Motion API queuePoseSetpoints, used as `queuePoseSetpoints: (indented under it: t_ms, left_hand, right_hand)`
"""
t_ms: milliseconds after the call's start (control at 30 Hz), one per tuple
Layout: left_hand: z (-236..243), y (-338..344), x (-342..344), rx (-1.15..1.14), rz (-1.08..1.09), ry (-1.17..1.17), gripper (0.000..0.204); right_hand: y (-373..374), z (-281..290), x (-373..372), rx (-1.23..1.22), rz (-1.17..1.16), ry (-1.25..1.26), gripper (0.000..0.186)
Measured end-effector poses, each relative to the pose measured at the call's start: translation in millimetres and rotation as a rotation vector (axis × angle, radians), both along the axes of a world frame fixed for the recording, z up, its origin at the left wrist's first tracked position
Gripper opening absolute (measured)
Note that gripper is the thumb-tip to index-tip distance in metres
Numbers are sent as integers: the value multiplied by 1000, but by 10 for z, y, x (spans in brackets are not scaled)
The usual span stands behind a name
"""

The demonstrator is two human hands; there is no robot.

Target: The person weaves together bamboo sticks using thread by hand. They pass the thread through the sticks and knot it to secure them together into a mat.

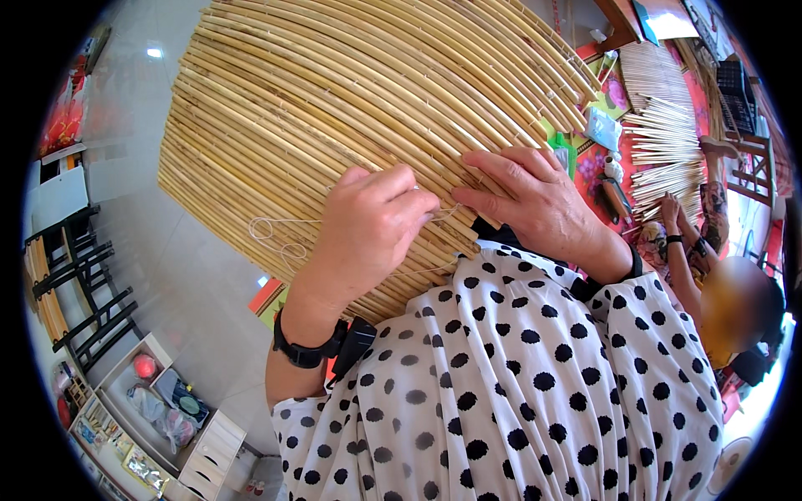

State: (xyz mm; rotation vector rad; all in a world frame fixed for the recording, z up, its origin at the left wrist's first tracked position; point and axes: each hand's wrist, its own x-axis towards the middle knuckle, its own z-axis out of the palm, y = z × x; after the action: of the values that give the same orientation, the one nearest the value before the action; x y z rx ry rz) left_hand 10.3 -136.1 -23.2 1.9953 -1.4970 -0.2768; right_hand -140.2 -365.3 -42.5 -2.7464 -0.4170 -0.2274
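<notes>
A broad mat of yellow bamboo-like sticks [326,100], stitched crosswise with thin thread, lies before me. My left hand [376,217] is closed in a pinch on white thread over its lower part; loops of that thread [276,225] trail leftward across the sticks. My right hand [530,200] rests on the mat's right part, just beside the pinch, fingers spread and slightly bent, thumb near the thread. The tips of my left fingers are partly hidden.
At right, a co-worker's hands [671,204] are on pale sticks [660,134] over a red patterned surface, near a blue packet [603,129]. Folded black-framed furniture [71,284] and low drawers [209,459] stand at left on a tiled floor [192,309].
</notes>
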Motion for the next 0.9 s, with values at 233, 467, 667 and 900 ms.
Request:
queuePoseSetpoints:
  t_ms: [233,467,667,900]
  left_hand:
    - [27,-39,-84,2,48,-95,17]
    - [14,-90,-121,35,11,-165,12]
    - [-38,-100,-106,30,10,-131,13]
    - [-106,-63,-47,-3,-30,-19,14]
  right_hand:
    - [10,-9,12,10,-2,14,46]
    - [19,-20,3,13,-17,17,49]
    - [35,1,7,-5,-28,25,50]
    - [12,-3,6,-14,-1,5,46]
